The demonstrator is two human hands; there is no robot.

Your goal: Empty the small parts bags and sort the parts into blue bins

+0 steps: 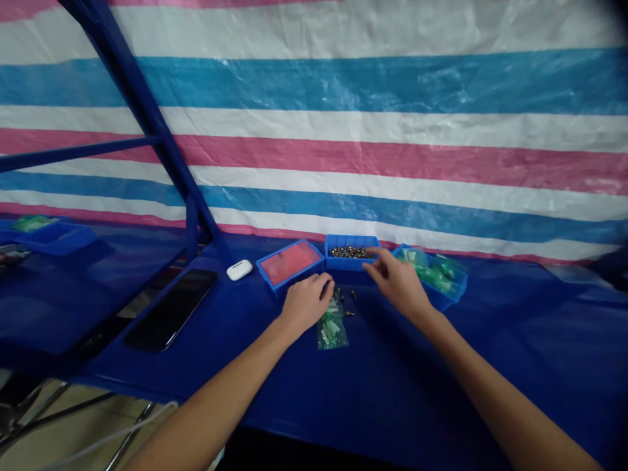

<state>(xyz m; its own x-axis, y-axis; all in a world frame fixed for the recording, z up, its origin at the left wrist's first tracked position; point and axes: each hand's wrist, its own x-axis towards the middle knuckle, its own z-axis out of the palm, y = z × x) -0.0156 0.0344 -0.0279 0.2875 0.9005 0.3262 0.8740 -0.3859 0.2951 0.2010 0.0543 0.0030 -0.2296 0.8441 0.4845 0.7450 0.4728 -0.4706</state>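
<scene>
Left hand (308, 302) curling closed near the far edge of the counter (294, 399), any held item not showing, just beside a plastic bag (332, 330) and loose brass fittings (348, 313). Right hand (398, 281) hovering open, fingers spread, at a blue bin (346, 263) of matching fittings, a second blue bin (454, 290) of green packets lying just beyond.

A black smartphone (171, 310) lies flat on the blue-covered tabletop (206, 347). Just beyond the phone's right end sits a white earbud case (239, 269). Farther back, a blue steel frame post (147, 111) rises in front of a pink, white and blue striped tarpaulin (373, 85). Left of the phone, a shallow blue tray (53, 239) holds a green packet (32, 223). Below the phone, metal chair legs (132, 435) and a white cable (112, 435) show.
</scene>
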